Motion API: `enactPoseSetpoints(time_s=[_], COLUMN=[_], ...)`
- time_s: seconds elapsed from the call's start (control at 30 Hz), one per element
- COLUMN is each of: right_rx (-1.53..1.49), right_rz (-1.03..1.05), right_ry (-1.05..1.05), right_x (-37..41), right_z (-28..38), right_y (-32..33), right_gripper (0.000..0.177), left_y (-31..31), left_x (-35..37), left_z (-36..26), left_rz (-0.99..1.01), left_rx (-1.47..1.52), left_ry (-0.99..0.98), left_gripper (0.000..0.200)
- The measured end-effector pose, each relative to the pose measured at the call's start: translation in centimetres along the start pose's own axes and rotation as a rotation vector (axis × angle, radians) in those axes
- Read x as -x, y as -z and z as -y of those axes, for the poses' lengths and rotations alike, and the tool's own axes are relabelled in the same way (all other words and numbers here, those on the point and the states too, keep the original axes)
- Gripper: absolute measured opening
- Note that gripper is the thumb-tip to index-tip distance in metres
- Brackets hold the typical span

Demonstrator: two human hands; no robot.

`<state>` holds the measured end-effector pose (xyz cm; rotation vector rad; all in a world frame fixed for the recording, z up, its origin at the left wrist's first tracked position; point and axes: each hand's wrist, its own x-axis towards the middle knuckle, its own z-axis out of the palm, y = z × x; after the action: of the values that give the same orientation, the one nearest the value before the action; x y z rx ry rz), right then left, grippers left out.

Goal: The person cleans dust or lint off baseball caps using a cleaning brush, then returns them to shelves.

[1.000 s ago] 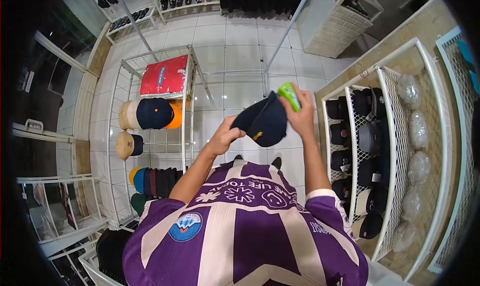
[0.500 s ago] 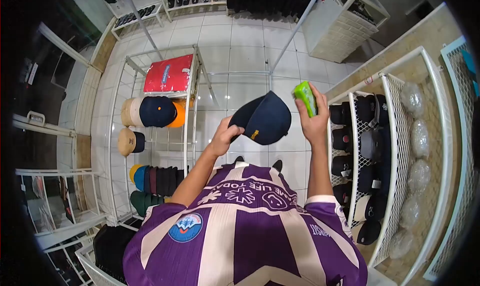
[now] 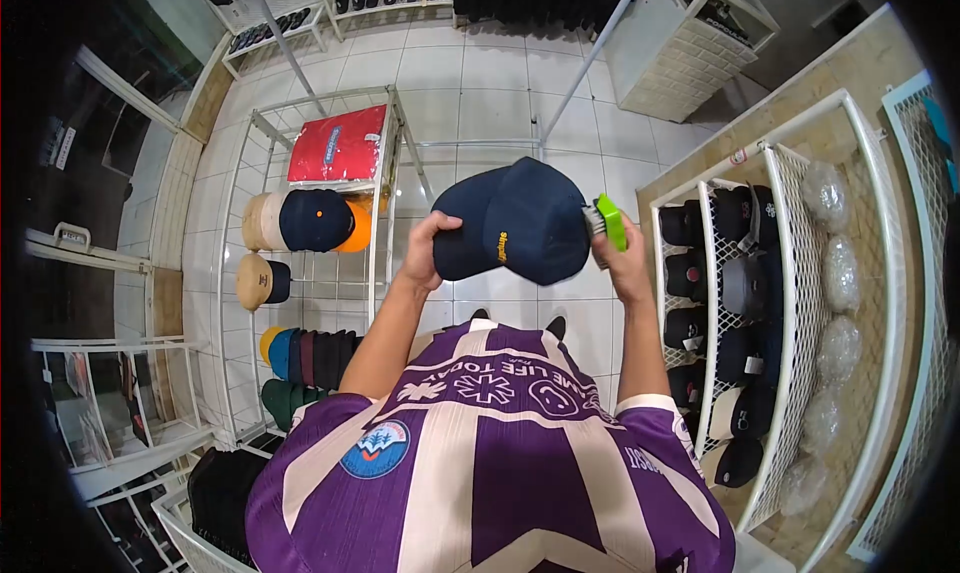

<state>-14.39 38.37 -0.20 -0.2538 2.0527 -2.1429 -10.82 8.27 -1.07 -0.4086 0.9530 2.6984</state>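
Note:
A navy baseball cap [image 3: 535,223] with small yellow lettering on its side is held up in front of my chest. My left hand [image 3: 428,255] grips it by the brim, thumb on top and fingers underneath. On the other side, my right hand [image 3: 622,258] is closed around a green brush [image 3: 611,223]. The brush's pale bristles face left, right at the back of the cap's crown.
On the left, a white wire rack [image 3: 385,173] carries a red packaged item [image 3: 338,145] and several caps [image 3: 315,223]. A white mesh shelf [image 3: 790,323] with more caps stands close on the right. White floor tiles [image 3: 495,70] stretch ahead towards a brick-patterned counter [image 3: 670,73].
The cap has turned so its brim and side lettering show more fully. My right hand has lowered and tilted the brush, bringing its bristles to the crown.

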Motion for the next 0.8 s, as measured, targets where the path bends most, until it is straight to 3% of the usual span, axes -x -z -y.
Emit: enactPoseSetpoints(time_s=[0.13,0.2,0.27,0.33,0.37,0.4,0.47,0.5,0.57,0.67,0.73,0.8], right_rx=[-0.156,-0.258,-0.438,-0.495,-0.555,-0.555,-0.654,-0.703,-0.786,-0.920,-0.970,-0.978], right_rz=[0.045,0.031,-0.092,-0.157,-0.220,-0.222,-0.327,-0.403,-0.449,-0.474,-0.489,-0.523], right_ry=[-0.127,-0.178,-0.165,-0.179,-0.200,-0.199,-0.167,-0.120,-0.184,-0.286,-0.288,-0.334], right_x=[0.5,0.7,0.7,0.3,0.1,-0.1,-1.0,-1.6,-2.0,-2.6,-2.4,-2.4], right_z=[0.9,1.8,2.7,2.1,1.6,1.0,-0.2,-0.7,0.8,0.4,1.1,1.5], right_y=[-1.0,-1.9,-3.0,-3.3,-3.5,-3.8,-4.3,-4.8,-5.8,-6.1,-6.6,-6.5], right_gripper=[0.035,0.035,0.029,0.027,0.025,0.025,0.030,0.026,0.024,0.025,0.025,0.025], left_y=[1.9,1.4,1.9,1.3,2.3,0.2,-0.8,-1.9,-4.0,-2.3,-1.6,-0.8], left_x=[-2.6,-3.1,-4.5,-5.4,-6.4,-5.0,-3.4,-2.3,-0.5,-1.8,-2.3,-2.7], left_z=[-0.3,-1.0,-0.4,0.7,1.9,2.0,2.1,2.4,3.4,6.5,7.0,6.5], left_rz=[0.025,-0.056,-0.083,-0.271,-0.313,-0.327,0.043,0.050,0.240,0.111,0.088,0.076], left_rx=[0.012,-0.111,-0.173,-0.770,-0.963,-1.028,-1.202,-1.200,-1.575,-1.483,-1.445,-1.503], left_ry=[0.075,0.164,0.173,-0.236,-0.495,-0.623,-0.787,-0.787,-0.948,-0.988,-1.051,-1.259], left_gripper=[0.034,0.029,0.039,0.052,0.065,0.073,0.090,0.090,0.106,0.116,0.106,0.092])
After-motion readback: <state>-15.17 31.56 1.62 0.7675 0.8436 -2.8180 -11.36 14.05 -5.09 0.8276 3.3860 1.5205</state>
